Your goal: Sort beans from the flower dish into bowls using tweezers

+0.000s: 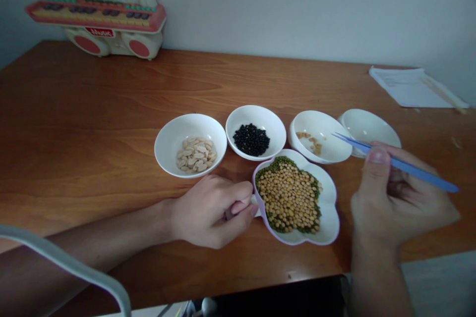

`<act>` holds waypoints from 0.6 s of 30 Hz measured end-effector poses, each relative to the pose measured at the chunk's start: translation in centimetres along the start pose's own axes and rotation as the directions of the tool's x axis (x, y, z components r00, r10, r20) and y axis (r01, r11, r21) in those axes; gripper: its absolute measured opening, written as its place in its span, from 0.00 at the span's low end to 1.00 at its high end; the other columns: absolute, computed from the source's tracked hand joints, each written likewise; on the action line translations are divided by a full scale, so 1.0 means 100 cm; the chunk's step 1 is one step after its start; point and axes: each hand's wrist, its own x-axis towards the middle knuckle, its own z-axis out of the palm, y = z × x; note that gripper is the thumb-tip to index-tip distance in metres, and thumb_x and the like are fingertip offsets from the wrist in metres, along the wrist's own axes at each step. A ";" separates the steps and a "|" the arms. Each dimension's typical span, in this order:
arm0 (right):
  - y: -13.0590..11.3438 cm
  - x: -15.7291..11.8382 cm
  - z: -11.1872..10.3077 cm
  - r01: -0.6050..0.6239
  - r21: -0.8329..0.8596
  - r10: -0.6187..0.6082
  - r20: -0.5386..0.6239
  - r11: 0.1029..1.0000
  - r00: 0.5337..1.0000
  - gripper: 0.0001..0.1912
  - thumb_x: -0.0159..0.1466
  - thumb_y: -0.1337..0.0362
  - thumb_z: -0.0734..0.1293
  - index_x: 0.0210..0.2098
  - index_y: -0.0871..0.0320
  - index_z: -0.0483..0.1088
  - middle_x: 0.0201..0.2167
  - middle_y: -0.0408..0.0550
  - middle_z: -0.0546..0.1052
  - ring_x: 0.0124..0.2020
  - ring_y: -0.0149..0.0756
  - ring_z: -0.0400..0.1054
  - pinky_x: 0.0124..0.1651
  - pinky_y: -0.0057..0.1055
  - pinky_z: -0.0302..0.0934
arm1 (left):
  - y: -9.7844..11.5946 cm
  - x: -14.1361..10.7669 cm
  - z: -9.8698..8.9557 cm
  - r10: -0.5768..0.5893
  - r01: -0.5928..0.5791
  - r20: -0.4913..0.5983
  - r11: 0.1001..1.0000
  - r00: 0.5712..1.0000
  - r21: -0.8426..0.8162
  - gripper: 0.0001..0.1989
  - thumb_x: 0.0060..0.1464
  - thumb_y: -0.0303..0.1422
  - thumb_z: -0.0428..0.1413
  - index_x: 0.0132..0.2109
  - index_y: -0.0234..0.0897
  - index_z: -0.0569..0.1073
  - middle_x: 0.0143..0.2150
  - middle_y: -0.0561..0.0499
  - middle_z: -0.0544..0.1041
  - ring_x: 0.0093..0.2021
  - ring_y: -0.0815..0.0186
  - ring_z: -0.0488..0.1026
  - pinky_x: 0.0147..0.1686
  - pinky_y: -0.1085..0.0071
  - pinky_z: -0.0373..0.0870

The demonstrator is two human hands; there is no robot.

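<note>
Near the front edge of the tabletop, your left hand is gripping the flower dish of beans. Your right hand is pinching blue tweezers over a small bowl. You seem to be bean-picking, next needing a soft squeeze.

From my end I see a smooth, pale blue-grey wall rising behind a brown wooden table with long grain lines. Against the wall at far left I make out a cream-and-pink plastic toy keyboard figure marked "Music"; at far right, white printed paper. The light I get is dim and cool, with a soft sheen along the table's front edge.
</note>
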 end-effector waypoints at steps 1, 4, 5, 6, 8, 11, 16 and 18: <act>0.000 0.000 0.000 0.003 -0.019 -0.003 0.005 1.000 1.000 0.14 0.68 0.66 0.71 0.51 0.46 0.82 0.41 0.48 0.84 0.40 0.52 0.80 0.39 0.44 0.72 | 0.001 0.000 0.000 0.003 -0.003 -0.002 1.000 1.000 0.003 0.15 0.65 0.26 0.52 0.33 0.41 0.54 0.23 0.61 0.61 0.21 0.74 0.54 0.23 0.73 0.51; 0.001 0.001 0.001 0.030 -0.073 -0.030 0.002 0.997 1.000 0.12 0.67 0.64 0.72 0.49 0.47 0.82 0.39 0.46 0.84 0.37 0.46 0.80 0.38 0.41 0.71 | 0.002 0.001 0.000 0.003 -0.003 -0.006 1.000 1.000 0.026 0.15 0.65 0.25 0.51 0.32 0.41 0.53 0.23 0.61 0.60 0.21 0.74 0.53 0.23 0.73 0.51; 0.001 0.001 0.001 0.046 -0.082 -0.046 0.003 0.996 0.999 0.11 0.67 0.64 0.72 0.48 0.48 0.82 0.39 0.46 0.84 0.36 0.44 0.80 0.38 0.40 0.71 | 0.002 0.002 0.000 0.001 -0.001 -0.004 0.999 1.000 0.033 0.16 0.65 0.25 0.51 0.32 0.41 0.53 0.23 0.61 0.60 0.21 0.74 0.53 0.23 0.73 0.51; 0.001 0.001 0.000 0.064 -0.084 -0.063 0.009 0.994 0.998 0.10 0.68 0.64 0.72 0.48 0.50 0.82 0.39 0.46 0.85 0.36 0.42 0.79 0.37 0.38 0.71 | 0.002 0.002 0.000 -0.001 0.001 0.000 0.999 1.000 0.041 0.16 0.65 0.25 0.51 0.32 0.41 0.53 0.23 0.61 0.59 0.21 0.74 0.53 0.23 0.73 0.51; 0.000 0.001 0.000 0.098 -0.090 -0.095 0.033 0.991 0.995 0.09 0.68 0.65 0.72 0.47 0.51 0.81 0.40 0.47 0.85 0.35 0.39 0.79 0.38 0.36 0.71 | 0.002 0.002 0.000 -0.004 0.004 0.009 0.999 1.000 0.049 0.16 0.65 0.25 0.51 0.32 0.41 0.53 0.23 0.61 0.59 0.21 0.74 0.54 0.24 0.72 0.51; -0.001 0.002 -0.001 0.138 -0.098 -0.132 0.063 0.986 0.989 0.10 0.67 0.67 0.72 0.47 0.50 0.81 0.40 0.45 0.85 0.36 0.38 0.79 0.39 0.36 0.72 | 0.002 0.001 0.000 0.006 -0.006 -0.005 0.999 1.000 0.046 0.15 0.65 0.25 0.52 0.32 0.41 0.54 0.23 0.61 0.60 0.21 0.74 0.55 0.24 0.73 0.52; -0.003 0.003 -0.001 0.238 -0.006 -0.237 0.079 0.971 0.968 0.11 0.66 0.69 0.73 0.47 0.50 0.79 0.40 0.43 0.85 0.36 0.37 0.80 0.38 0.34 0.72 | 0.004 0.002 0.000 -0.012 0.013 -0.002 0.999 1.000 0.051 0.16 0.65 0.25 0.52 0.32 0.41 0.53 0.23 0.61 0.59 0.21 0.75 0.55 0.23 0.75 0.52; -0.003 0.003 -0.001 0.255 0.059 -0.259 0.086 0.965 0.962 0.13 0.65 0.71 0.73 0.47 0.51 0.79 0.39 0.43 0.85 0.37 0.36 0.79 0.38 0.33 0.72 | 0.004 0.002 0.001 -0.006 0.007 -0.004 0.998 1.000 0.062 0.16 0.65 0.25 0.52 0.32 0.41 0.53 0.23 0.61 0.59 0.21 0.75 0.55 0.23 0.75 0.53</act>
